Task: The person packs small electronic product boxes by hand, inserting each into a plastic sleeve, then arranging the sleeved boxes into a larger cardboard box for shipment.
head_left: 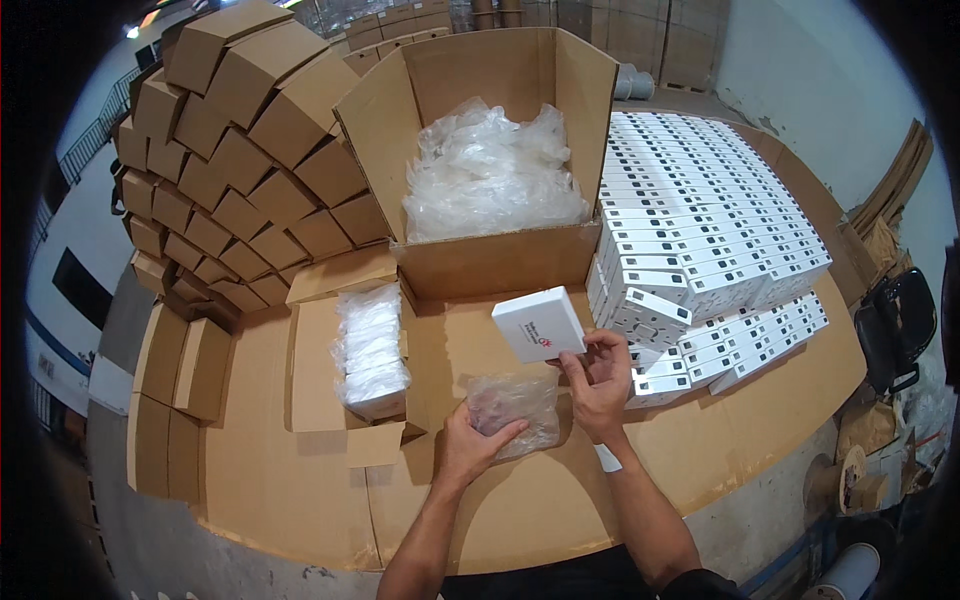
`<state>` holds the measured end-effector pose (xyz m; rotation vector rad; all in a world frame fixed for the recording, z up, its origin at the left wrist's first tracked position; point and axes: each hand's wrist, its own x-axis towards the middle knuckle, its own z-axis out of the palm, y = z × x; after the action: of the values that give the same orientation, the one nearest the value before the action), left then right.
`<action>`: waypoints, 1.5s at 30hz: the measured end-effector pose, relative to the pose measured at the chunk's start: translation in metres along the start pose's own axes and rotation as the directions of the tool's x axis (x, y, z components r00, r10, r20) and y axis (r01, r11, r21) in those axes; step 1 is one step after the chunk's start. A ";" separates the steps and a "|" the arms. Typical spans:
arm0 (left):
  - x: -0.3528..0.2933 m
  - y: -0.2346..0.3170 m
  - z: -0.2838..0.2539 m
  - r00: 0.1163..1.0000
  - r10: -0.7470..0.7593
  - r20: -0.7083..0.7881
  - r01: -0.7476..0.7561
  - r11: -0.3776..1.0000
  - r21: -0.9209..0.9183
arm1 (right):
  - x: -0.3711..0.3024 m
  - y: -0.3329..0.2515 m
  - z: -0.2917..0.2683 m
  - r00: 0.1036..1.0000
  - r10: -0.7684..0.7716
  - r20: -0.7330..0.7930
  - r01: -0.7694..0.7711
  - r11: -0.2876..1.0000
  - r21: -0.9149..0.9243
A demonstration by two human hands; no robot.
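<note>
White box in right hand, perhaps bagged packet under left hand

A packing warehouse: stacked brown cartons, rows of small white boxes, a cardboard-covered worktop.

Bare cardboard tabletop lies free left of the hands. Ahead, the open carton blocks reach; bagged boxes crowd the left, stacked white boxes the right, seemingly leaving a narrow lane between.
</note>
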<state>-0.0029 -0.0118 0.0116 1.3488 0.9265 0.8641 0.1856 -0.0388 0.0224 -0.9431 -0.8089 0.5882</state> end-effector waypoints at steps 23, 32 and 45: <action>0.002 -0.002 -0.003 1.000 0.020 0.016 -0.022 0.987 0.158 | 0.001 -0.015 -0.015 0.985 0.133 0.109 -0.132 0.991 -0.019; 0.001 0.003 -0.003 0.998 0.028 0.055 -0.038 0.978 0.207 | 0.006 -0.009 -0.018 0.997 0.022 0.075 -0.021 1.000 -0.021; 0.004 -0.004 -0.005 0.996 0.024 0.085 -0.032 0.994 0.102 | 0.002 -0.007 -0.012 0.971 0.176 0.163 -0.168 0.984 -0.065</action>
<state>-0.0061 -0.0063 0.0077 1.4789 0.8990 0.7837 0.1970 -0.0455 0.0250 -1.0266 -0.9018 0.8102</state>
